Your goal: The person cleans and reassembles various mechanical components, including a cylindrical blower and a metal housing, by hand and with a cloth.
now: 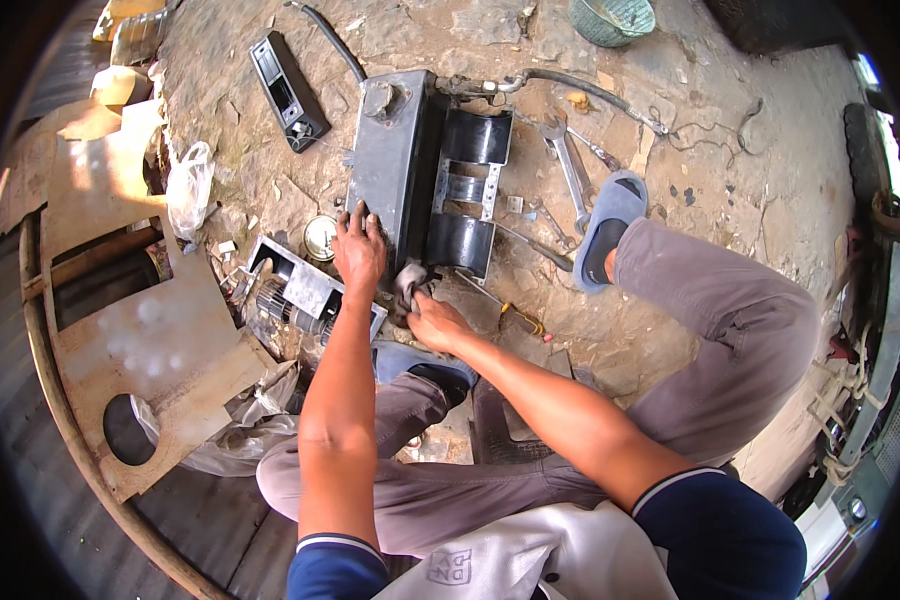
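A dark grey metal box [390, 150] with a round spout on its top lies lengthwise on the ground ahead of me. My left hand [360, 250] rests on its near left edge, fingers stretched out and slightly apart. At the box's near end, my right hand [436, 322] pinches a crumpled grey rag [410, 285] that touches the metal. A bracket with curved black covers [462, 190] stands against the box's right side. Left of my forearm is a blower unit [305, 298] with finned drum rotors, and a round white-faced disc [320, 238] sits just beyond it.
Right of the box lie a large wrench [568, 175], a hose [595, 88] and a screwdriver [525, 318]. A black panel [288, 92] lies at the far left, a green basket [613, 20] at the far edge. My slippered foot [610, 228] and a cut-out sheet [160, 335] flank the work.
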The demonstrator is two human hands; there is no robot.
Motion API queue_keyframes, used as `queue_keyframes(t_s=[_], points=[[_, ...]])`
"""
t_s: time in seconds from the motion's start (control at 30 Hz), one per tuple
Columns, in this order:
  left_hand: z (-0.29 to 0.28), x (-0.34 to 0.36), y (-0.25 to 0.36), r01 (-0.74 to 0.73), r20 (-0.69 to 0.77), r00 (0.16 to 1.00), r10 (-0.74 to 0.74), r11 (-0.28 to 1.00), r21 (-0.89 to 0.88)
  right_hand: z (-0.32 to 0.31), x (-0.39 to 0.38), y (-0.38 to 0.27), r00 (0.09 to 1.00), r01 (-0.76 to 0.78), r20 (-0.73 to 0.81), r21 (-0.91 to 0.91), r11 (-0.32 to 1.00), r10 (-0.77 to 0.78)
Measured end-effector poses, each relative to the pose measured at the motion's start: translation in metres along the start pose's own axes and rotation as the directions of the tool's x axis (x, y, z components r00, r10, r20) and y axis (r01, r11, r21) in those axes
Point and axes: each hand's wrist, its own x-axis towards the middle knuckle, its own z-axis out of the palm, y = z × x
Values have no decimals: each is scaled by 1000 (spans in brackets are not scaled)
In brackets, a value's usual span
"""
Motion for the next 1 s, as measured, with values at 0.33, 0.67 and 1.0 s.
queue_keyframes(t_s=[0.33,0.67,1.0], points=[[-6,-3,12,28,10,1000,-27,1000,-15,23,23,-3,972,-87,-217,29,996,91],[-4,-5,13,35,-2,999,-35,999,-20,-6,42,1,989,-12,-133,316,949,57],[-6,-5,12,42,4,999,-42,999,5,-10,45,16,980,0,-184,398,917,80]])
